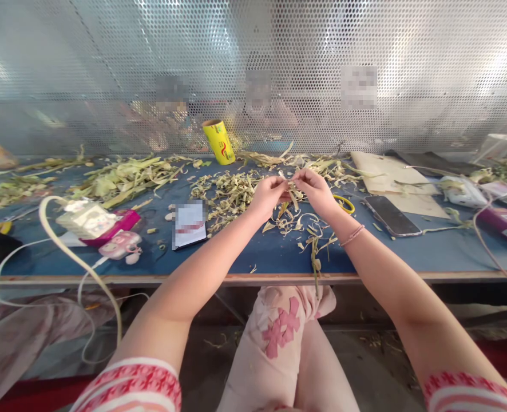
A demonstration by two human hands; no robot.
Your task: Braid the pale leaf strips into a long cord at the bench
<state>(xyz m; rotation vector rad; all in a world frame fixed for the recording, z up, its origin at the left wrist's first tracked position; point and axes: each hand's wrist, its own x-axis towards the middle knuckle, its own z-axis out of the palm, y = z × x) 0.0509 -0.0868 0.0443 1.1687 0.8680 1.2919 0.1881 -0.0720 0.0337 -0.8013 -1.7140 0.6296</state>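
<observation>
My left hand (270, 195) and my right hand (316, 194) meet over the table, fingers pinched close together. Between them is a thin, pale strip of plant (294, 201), which hangs below the fingertips; which hand bears its weight is hard to see. Beneath and to the left spreads a heap of short, curled plant pieces (232, 191), yellowish green. Looser curled peelings (292, 223) lie just below my hands. A longer stringy stalk (316, 257) droops over the table's front edge. Beside my right wrist rests a yellow ring (344, 203), partly hidden.
A pile of long leaves (129, 177) lies left, near a power strip (88, 220) with cables. A yellow tube (219, 143) stands tilted at the perforated metal wall (305, 74). A phone (393, 216) and cardboard (391, 177) lie right. A blurred-out card (190, 224) sits left of my arm.
</observation>
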